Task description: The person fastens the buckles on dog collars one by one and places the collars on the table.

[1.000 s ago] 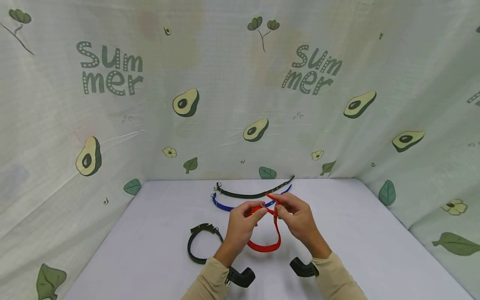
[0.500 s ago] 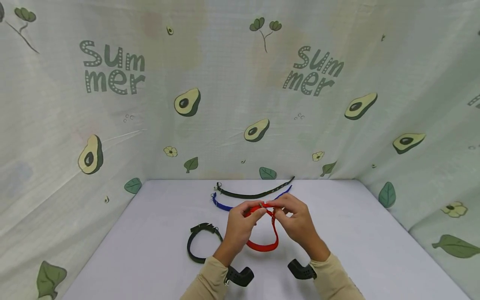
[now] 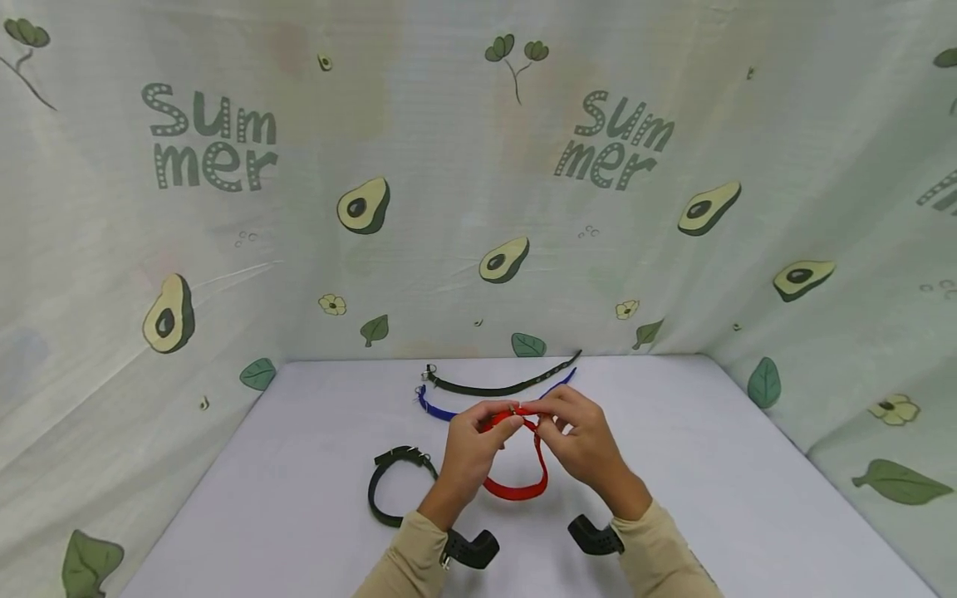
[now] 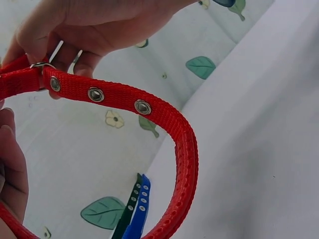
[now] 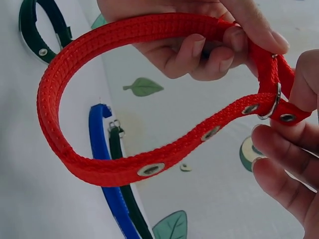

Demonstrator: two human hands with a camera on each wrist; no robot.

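A red webbing collar (image 3: 516,492) with metal eyelets hangs as a loop between my two hands, above the table. My left hand (image 3: 473,440) pinches it near the buckle end, thumb on top. With thumb and fingers my right hand (image 3: 581,436) grips the strap's other end, close beside the left fingertips. In the right wrist view the eyeletted strap (image 5: 212,132) passes through a metal ring (image 5: 277,99) just by the right fingers. The padded part of the loop (image 4: 187,159) curves down in the left wrist view. The buckle is mostly hidden by fingers.
On the white table (image 3: 299,498) a dark green collar (image 3: 377,498), fastened in a loop, lies left of the left forearm. Behind the hands a blue collar (image 3: 437,411) and another dark green collar (image 3: 486,390) lie stretched out. A printed curtain (image 3: 419,274) stands behind.
The strap's tip, which stuck up from my right hand, now lies flat between the hands. My right fingers have come down and closer to the left ones.
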